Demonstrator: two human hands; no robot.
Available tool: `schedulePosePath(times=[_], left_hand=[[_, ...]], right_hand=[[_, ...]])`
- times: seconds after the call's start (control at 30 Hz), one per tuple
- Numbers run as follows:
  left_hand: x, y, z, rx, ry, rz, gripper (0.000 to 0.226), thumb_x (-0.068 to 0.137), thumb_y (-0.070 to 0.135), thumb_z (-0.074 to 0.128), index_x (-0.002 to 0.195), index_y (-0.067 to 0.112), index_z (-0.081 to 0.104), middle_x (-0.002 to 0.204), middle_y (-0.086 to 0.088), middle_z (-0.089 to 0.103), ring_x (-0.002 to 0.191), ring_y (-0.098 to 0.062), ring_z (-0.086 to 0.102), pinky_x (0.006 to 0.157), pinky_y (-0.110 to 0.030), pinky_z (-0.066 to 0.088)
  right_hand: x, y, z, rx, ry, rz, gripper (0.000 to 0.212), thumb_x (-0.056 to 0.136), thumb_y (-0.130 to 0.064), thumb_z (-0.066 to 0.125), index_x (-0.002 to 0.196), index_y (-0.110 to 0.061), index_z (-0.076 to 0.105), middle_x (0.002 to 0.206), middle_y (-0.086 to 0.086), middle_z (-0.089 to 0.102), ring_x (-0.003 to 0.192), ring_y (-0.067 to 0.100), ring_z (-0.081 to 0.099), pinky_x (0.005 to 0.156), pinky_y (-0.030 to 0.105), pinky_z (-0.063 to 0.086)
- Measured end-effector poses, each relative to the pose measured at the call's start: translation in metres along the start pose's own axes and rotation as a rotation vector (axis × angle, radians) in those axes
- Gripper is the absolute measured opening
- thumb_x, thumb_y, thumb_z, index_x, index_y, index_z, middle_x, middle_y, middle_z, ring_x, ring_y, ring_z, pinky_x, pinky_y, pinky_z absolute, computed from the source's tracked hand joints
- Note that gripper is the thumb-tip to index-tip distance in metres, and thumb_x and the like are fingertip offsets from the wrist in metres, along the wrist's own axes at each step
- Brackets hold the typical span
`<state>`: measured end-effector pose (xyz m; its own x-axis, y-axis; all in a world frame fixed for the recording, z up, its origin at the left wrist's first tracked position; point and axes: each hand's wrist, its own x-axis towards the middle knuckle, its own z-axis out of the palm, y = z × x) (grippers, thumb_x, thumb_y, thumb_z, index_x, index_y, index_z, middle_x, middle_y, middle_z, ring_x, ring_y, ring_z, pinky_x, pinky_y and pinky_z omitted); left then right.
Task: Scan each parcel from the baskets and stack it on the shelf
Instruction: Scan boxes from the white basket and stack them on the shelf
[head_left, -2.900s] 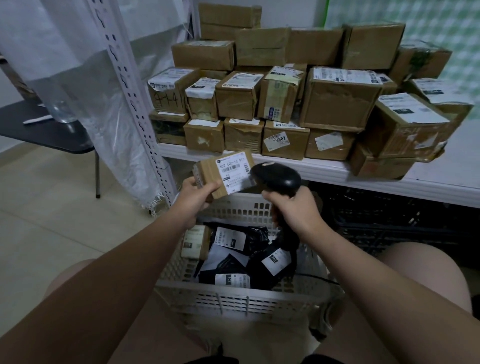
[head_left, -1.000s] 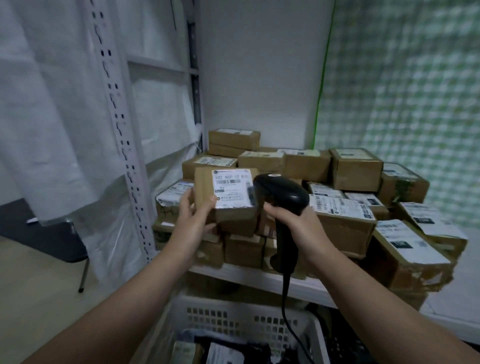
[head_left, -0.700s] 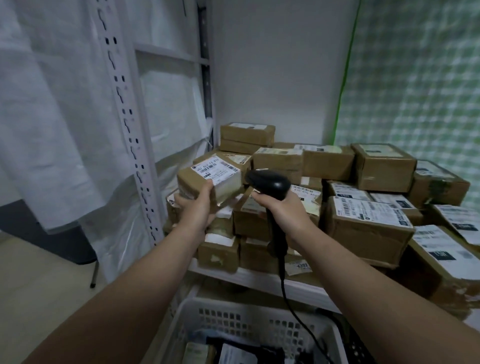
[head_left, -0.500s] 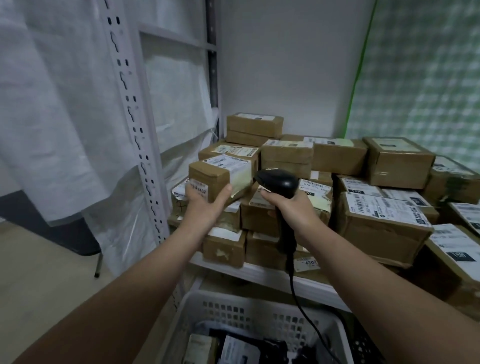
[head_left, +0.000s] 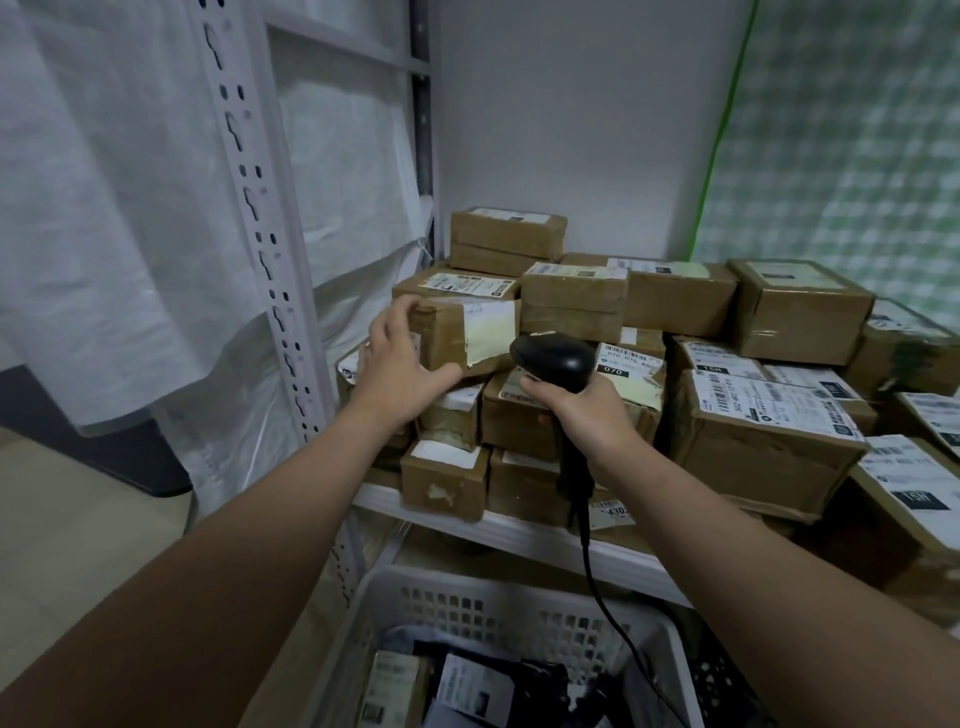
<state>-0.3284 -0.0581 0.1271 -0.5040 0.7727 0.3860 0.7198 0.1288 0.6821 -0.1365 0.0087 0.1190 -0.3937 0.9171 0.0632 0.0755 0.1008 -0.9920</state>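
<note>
Left of centre, the left hand (head_left: 400, 364) curls its fingers over the end of a brown parcel (head_left: 467, 338), thumb beneath, setting it on the stacked boxes (head_left: 769, 441) at the left end of the shelf (head_left: 519, 532). This looks like the stacking step. Next the fingers must let go once the parcel sits level, then reach down to the white basket (head_left: 498, 608) at bottom centre. Just right, the right hand (head_left: 582, 410) is clamped round the handle of the one black scanner (head_left: 553, 358). One basket shows, with at least three parcels inside. The stacked boxes number roughly twenty, too overlapped to count exactly.
</note>
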Motion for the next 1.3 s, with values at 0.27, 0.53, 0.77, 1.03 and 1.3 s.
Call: schedulePosePath(times=[0.27, 0.53, 0.77, 1.03, 1.3], left_hand=[[0.019, 0.003, -0.008, -0.151, -0.162, -0.057, 0.092, 0.073, 0.031, 0.074, 0.142, 0.037, 0.014, 0.147, -0.008, 0.02, 0.134, -0.034, 0.028, 0.111, -0.05, 0.03], [-0.002, 0.014, 0.026, 0.135, 0.096, 0.038, 0.091, 0.069, 0.051, 0.078, 0.138, 0.023, 0.025, 0.135, -0.013, 0.024, 0.127, -0.034, 0.032, 0.109, -0.048, 0.033], [0.004, 0.01, 0.032, 0.202, 0.134, -0.022, 0.091, 0.073, 0.049, 0.076, 0.141, 0.021, 0.022, 0.137, -0.016, 0.023, 0.128, -0.038, 0.033, 0.109, -0.051, 0.033], [0.0, 0.012, 0.029, 0.203, 0.083, 0.014, 0.081, 0.076, 0.043, 0.076, 0.138, 0.021, 0.028, 0.141, -0.013, 0.022, 0.13, -0.036, 0.034, 0.107, -0.052, 0.036], [-0.088, -0.024, 0.027, 0.028, 0.159, 0.117, 0.058, 0.084, 0.03, 0.068, 0.134, 0.013, 0.044, 0.136, -0.012, 0.037, 0.127, -0.028, 0.037, 0.105, -0.037, 0.032]], right_hand=[[-0.001, 0.006, 0.004, -0.059, 0.046, -0.046, 0.046, 0.081, -0.027, 0.077, 0.122, -0.017, 0.062, 0.112, 0.0, 0.067, 0.111, 0.019, 0.059, 0.102, 0.042, 0.047], [-0.004, 0.007, 0.007, -0.085, 0.07, -0.113, 0.047, 0.082, -0.023, 0.077, 0.124, -0.013, 0.06, 0.113, 0.001, 0.066, 0.104, 0.012, 0.058, 0.077, 0.017, 0.042], [-0.01, 0.005, 0.005, -0.129, 0.05, -0.158, 0.042, 0.082, -0.023, 0.076, 0.121, -0.014, 0.062, 0.111, 0.001, 0.067, 0.105, 0.012, 0.058, 0.082, 0.021, 0.042], [-0.014, 0.003, 0.007, -0.183, 0.066, -0.172, 0.038, 0.083, -0.023, 0.075, 0.118, -0.013, 0.063, 0.104, -0.002, 0.066, 0.1, 0.009, 0.058, 0.075, 0.015, 0.042], [-0.077, 0.025, -0.005, -0.171, -0.159, -0.092, 0.013, 0.085, -0.016, 0.073, 0.096, -0.013, 0.066, 0.054, -0.01, 0.061, 0.055, 0.006, 0.06, 0.054, 0.023, 0.05]])
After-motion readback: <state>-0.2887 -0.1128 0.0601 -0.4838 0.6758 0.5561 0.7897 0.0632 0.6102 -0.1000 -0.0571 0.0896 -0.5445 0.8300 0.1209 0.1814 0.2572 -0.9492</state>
